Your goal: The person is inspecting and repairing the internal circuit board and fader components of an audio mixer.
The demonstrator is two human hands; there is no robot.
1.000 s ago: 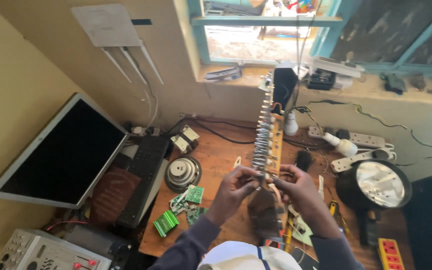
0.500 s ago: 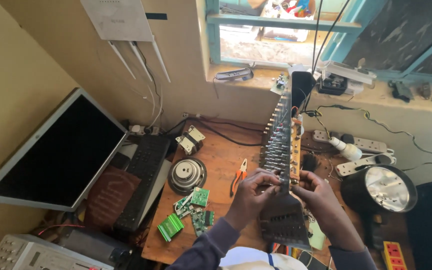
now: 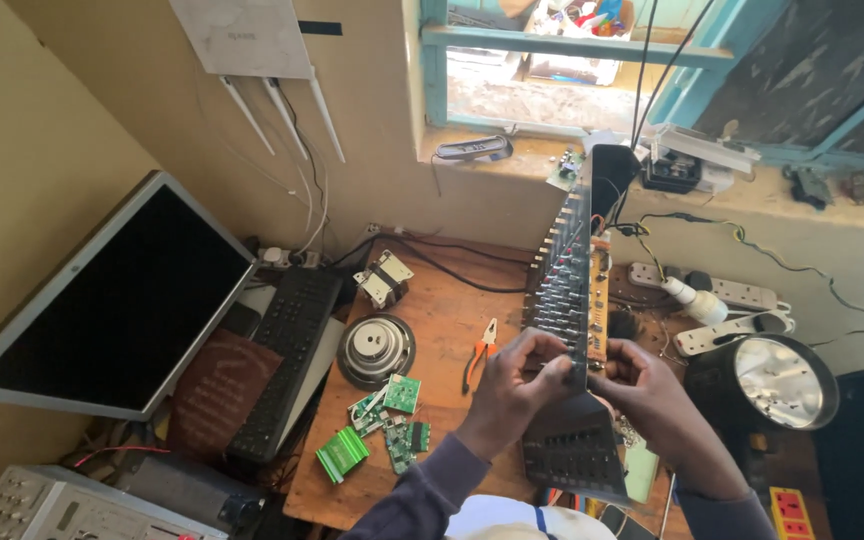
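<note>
A long narrow audio mixer panel (image 3: 567, 290) with rows of small knobs stands on edge over the wooden table (image 3: 442, 300), its circuit board facing right. My left hand (image 3: 517, 385) grips the knob side near the panel's lower part. On the board side, my right hand (image 3: 642, 385) holds the panel's edge. The fingertips of both hands meet at the panel.
Orange-handled pliers (image 3: 479, 352), a round speaker (image 3: 377, 350), small green circuit boards (image 3: 387, 420) and a transformer (image 3: 384, 278) lie left of the panel. A keyboard (image 3: 287, 360) and monitor (image 3: 112, 300) sit further left. Power strips (image 3: 722, 292) and a round lamp (image 3: 782, 378) are on the right.
The view has shifted so the panel and my hands sit further right and lower in the frame. Both hands stay on the panel, now gripping a little lower.
</note>
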